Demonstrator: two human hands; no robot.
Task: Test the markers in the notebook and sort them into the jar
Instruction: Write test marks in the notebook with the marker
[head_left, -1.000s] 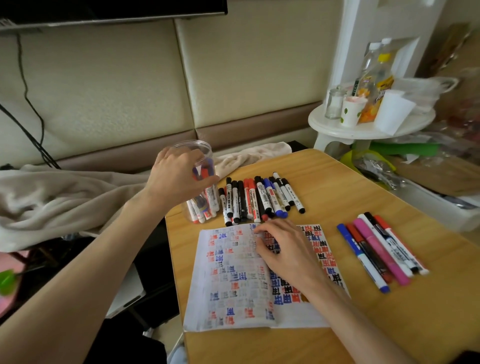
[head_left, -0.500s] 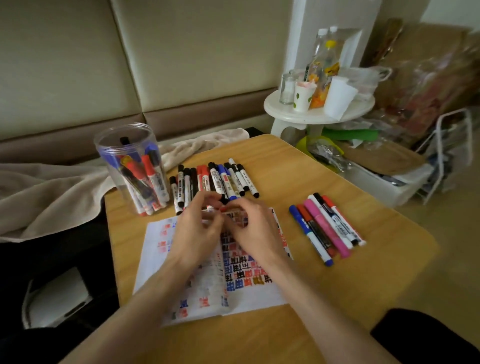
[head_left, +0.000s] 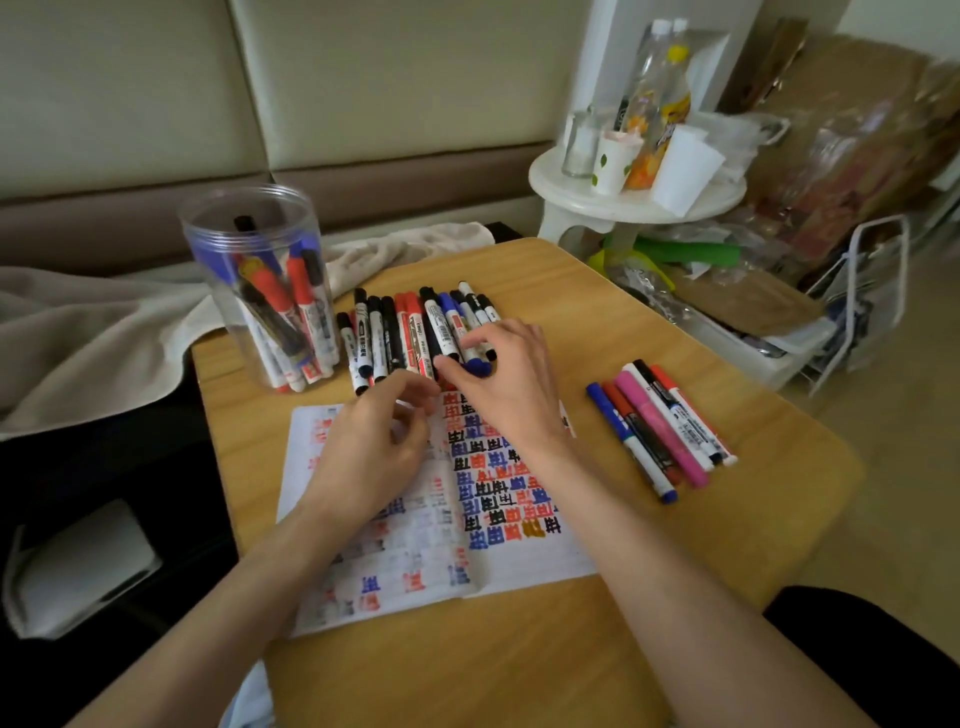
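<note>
In the head view our right hand (head_left: 506, 395) pinches a blue marker (head_left: 478, 368) in the marker row (head_left: 402, 332) beyond the open notebook (head_left: 524, 551). Our left hand (head_left: 369, 452) curls, blurred, over the page; whether it holds anything we cannot tell. The jar (head_left: 260, 291) stands far left.

Saw a beige blanket (head_left: 104, 332) bunched at the left edge, below padded wall panels (head_left: 389, 78). Noted a white round stand (head_left: 550, 189) at upper right, carrying bottles (head_left: 670, 88) and paper cups (head_left: 685, 169). Found brown cardboard (head_left: 857, 104) along the far right edge.
</note>
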